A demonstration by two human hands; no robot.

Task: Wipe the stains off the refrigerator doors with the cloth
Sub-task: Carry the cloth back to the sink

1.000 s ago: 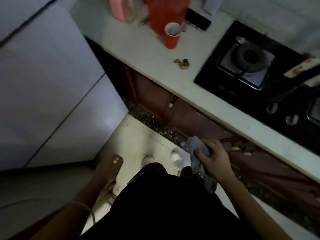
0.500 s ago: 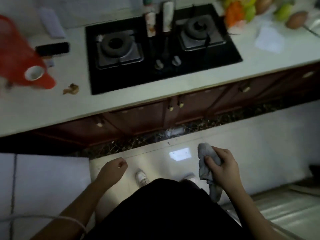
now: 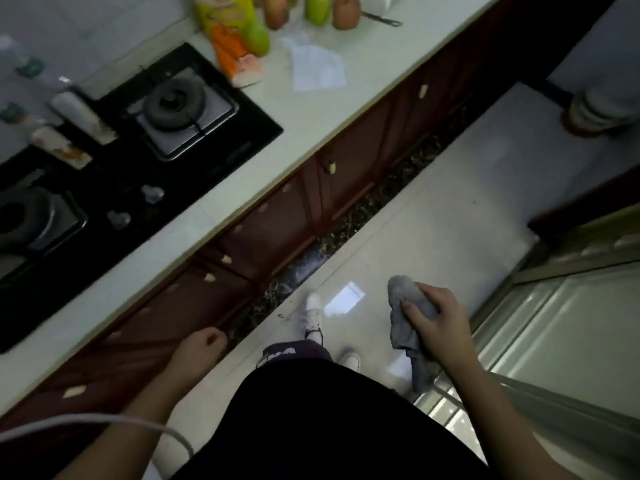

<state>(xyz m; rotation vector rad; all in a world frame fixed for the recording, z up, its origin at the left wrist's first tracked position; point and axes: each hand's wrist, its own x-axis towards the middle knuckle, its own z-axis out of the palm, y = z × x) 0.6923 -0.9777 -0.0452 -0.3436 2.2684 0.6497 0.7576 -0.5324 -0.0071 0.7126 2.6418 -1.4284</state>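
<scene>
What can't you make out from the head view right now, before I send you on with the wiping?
- Refrigerator doors: not in the head view, so stains cannot be checked.
- Cloth: partly hidden under the right hand; its wetness is unreadable.
- Left hand: curled fingers hide the palm.
- Bottle label: blurred and cut off by the top edge.
- Stove knobs: blurred, settings unreadable.
</scene>
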